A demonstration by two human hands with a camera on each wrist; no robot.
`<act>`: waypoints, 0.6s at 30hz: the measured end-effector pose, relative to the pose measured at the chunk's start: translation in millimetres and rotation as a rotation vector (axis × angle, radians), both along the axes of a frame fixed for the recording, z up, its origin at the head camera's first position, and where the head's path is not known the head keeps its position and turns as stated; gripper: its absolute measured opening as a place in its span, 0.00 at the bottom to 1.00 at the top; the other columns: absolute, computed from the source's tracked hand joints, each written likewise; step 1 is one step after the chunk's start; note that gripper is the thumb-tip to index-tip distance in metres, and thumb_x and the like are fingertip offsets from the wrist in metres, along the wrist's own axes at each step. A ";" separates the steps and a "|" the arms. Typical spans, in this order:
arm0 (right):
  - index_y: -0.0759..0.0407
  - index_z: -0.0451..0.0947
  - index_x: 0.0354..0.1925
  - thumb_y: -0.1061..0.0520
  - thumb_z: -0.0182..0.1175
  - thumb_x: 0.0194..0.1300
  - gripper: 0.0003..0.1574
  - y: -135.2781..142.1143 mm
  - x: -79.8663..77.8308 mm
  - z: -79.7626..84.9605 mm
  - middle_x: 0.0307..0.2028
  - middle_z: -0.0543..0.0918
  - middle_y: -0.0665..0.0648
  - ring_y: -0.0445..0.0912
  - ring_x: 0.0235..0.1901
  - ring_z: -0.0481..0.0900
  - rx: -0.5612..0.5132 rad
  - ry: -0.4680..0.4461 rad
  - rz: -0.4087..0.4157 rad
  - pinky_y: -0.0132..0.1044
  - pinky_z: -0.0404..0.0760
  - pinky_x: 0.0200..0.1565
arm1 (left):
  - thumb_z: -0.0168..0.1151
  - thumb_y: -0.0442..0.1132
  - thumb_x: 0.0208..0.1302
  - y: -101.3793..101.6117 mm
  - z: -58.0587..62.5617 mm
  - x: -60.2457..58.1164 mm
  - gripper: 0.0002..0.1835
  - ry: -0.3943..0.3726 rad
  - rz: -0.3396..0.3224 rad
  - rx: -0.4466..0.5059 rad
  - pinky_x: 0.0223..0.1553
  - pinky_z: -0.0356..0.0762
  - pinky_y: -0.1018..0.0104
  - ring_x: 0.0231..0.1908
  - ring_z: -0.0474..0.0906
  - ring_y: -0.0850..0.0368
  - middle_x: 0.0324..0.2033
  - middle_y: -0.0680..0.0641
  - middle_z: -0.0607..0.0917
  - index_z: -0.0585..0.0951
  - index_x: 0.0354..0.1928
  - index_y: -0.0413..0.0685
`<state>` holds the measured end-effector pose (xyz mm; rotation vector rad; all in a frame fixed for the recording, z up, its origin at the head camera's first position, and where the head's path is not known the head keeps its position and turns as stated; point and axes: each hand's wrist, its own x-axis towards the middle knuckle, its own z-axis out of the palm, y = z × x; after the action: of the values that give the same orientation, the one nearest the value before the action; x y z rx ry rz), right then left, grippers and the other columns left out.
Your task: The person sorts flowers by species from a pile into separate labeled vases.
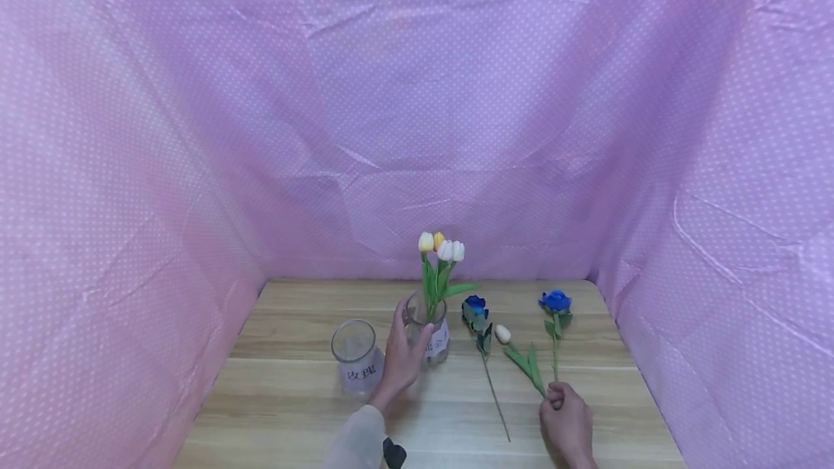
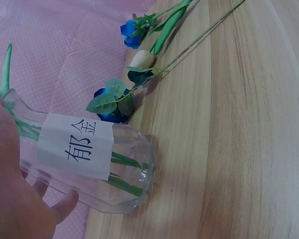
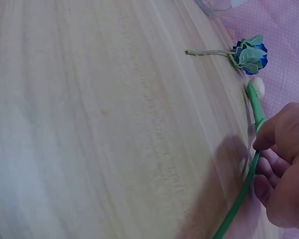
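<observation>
A lilac dotted cloth (image 1: 404, 93) is enclosing the scene at left, right and far side, seemingly serving as a backdrop. Before it, a wood-grain tabletop (image 1: 274, 389) is supporting 2 glass vases. The right vase (image 2: 134, 142) is standing slightly farther off, holding 4 tulips (image 1: 431, 284) in white and yellow, their heads rising well above the rim. A left hand (image 1: 404, 357) is gripping that vase from its left and near side, fingers (image 2: 65, 206) wrapping the glass, probably steadying it against the tall blooms. The left vase (image 1: 348, 360) is standing nearer, beside the wrist.

At near right, a right hand (image 1: 568, 418) is pinching the green stem of a loose white tulip (image 1: 519, 360) between thumb and fingers, well below its head, likely sparing the petals. Flanking that flower, 2 blue roses are lying with heads pointing far: the left rose (image 1: 484, 339) and the right rose (image 1: 554, 326), whose stem is reaching the right hand; whether they are touching is proving impossible to tell. Paper labels (image 2: 74, 147) are fronting both vases, the right one showing "郁金," presumably marking the tulips' place.
</observation>
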<state>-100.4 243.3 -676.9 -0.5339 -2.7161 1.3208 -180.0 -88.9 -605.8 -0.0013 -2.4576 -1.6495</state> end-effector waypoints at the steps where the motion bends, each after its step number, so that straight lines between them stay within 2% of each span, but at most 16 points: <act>1: 0.71 0.83 0.64 0.68 0.67 0.66 0.27 0.2 0.1 0.6 0.47 0.92 0.64 0.50 0.44 0.89 0.002 0.007 0.003 0.25 0.84 0.38 | 0.65 0.61 0.82 0.0 -0.1 0.0 0.45 0.000 0.000 -0.001 0.78 0.74 0.23 0.80 0.73 0.34 0.83 0.37 0.73 0.55 0.91 0.66; 4: 0.71 0.83 0.63 0.69 0.67 0.65 0.27 0.7 -0.5 2.2 0.48 0.93 0.65 0.50 0.44 0.89 0.007 0.010 0.014 0.23 0.83 0.38 | 0.65 0.60 0.82 -0.1 -0.4 0.2 0.45 0.000 -0.001 -0.001 0.78 0.74 0.23 0.80 0.73 0.34 0.83 0.36 0.73 0.55 0.91 0.66; 7: 0.71 0.83 0.63 0.69 0.68 0.65 0.27 0.6 -1.9 3.5 0.50 0.93 0.67 0.50 0.44 0.90 0.000 -0.005 0.024 0.26 0.86 0.38 | 0.65 0.61 0.82 0.0 -0.1 0.3 0.45 0.001 -0.002 0.000 0.78 0.74 0.23 0.81 0.73 0.34 0.83 0.36 0.73 0.55 0.91 0.66; 14: 0.72 0.83 0.63 0.67 0.69 0.68 0.26 1.2 -4.6 4.5 0.49 0.94 0.66 0.49 0.43 0.92 -0.096 -0.062 0.030 0.35 0.92 0.39 | 0.65 0.60 0.82 0.6 1.0 0.3 0.45 -0.006 0.001 -0.001 0.78 0.74 0.23 0.81 0.73 0.33 0.84 0.36 0.72 0.55 0.91 0.66; 18: 0.71 0.84 0.62 0.63 0.70 0.71 0.23 1.3 -3.1 7.2 0.47 0.95 0.65 0.50 0.44 0.94 -0.157 -0.064 0.053 0.34 0.92 0.40 | 0.65 0.61 0.82 0.8 1.8 0.5 0.45 -0.017 0.004 0.000 0.77 0.76 0.24 0.81 0.73 0.34 0.84 0.37 0.72 0.54 0.91 0.66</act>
<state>-103.5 244.6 -669.7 -0.5291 -2.7094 1.5660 -179.5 -88.2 -604.0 0.0181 -2.4683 -1.6542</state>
